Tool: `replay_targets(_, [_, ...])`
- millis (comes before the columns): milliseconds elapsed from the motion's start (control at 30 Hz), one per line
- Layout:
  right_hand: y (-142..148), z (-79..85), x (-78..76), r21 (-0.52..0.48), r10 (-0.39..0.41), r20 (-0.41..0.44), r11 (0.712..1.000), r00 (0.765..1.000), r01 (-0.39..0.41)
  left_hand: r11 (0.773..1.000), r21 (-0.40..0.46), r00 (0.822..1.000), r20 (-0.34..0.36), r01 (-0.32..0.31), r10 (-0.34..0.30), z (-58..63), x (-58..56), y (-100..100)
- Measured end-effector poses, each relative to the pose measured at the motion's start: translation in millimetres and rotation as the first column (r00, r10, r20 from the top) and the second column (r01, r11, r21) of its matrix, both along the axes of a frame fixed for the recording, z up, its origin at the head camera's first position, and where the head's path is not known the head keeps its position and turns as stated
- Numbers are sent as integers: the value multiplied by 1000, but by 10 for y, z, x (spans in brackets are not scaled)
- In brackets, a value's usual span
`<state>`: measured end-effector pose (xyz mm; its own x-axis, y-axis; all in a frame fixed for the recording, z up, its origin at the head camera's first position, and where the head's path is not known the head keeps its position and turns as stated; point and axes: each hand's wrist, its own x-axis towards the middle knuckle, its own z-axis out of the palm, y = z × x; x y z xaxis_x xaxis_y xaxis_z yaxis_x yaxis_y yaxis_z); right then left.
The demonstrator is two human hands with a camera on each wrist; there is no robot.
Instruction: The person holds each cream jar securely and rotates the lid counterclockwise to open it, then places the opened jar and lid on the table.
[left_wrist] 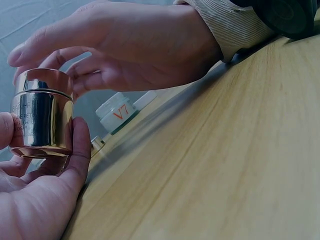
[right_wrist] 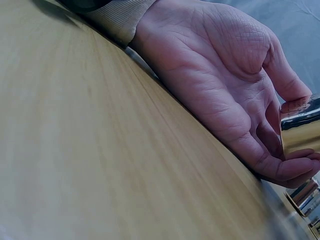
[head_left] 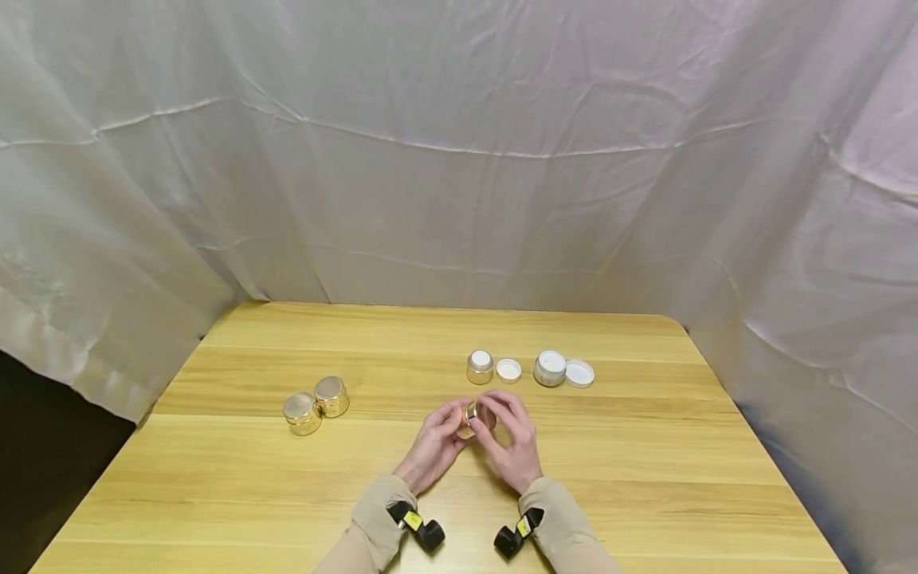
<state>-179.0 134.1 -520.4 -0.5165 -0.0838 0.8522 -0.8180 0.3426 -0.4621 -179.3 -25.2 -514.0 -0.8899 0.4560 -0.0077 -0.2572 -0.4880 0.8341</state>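
A shiny gold cream jar (left_wrist: pixel 42 122) with small dark print is held between both hands, above the table. My left hand (head_left: pixel 433 448) grips its lower body, thumb on one side and fingers on the other. Around the jar's gold lid (left_wrist: pixel 44 81) curl the thumb and fingers of my right hand (head_left: pixel 515 450). The lid sits on the jar, a thin seam showing between them. In the right wrist view, only part of the jar (right_wrist: pixel 301 125) shows at the edge, with the left palm beside it.
Two lidded gold jars (head_left: pixel 302 414) stand side by side at left. Beyond the hands are a small open gold jar (head_left: pixel 480 371) with its white lid (head_left: pixel 508 370), and an open "V7" jar (head_left: pixel 549 371) beside another lid (head_left: pixel 579 373). Grey curtains (head_left: pixel 459 199) surround the wooden table (head_left: pixel 645 478).
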Motion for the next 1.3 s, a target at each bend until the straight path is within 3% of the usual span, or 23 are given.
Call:
replay_targets(400, [-2, -35, -21, 5, 26, -26, 1000, 999, -25, 1000, -1, 1000, 16, -10, 10, 9, 6, 8])
replay_targets(633, [0, -27, -9, 0, -5, 18, 1000, 1000, 5, 1000, -4, 999, 28, -15, 15, 12, 4, 13])
replay_targets(800, [-9, -16, -5, -10, -18, 15, 1000, 1000, 18, 1000, -8, 1000, 19, -9, 9, 12, 1, 10])
replay_targets(1100, [-4, -23, -1, 12, 47, 9, 999, 999, -47, 999, 35, 999, -41, 11, -9, -27, 3, -7])
replay_targets(1300, [-1, -14, 3, 2, 33, 12, 999, 999, -33, 1000, 16, 1000, -23, 6, -6, -14, 0, -6])
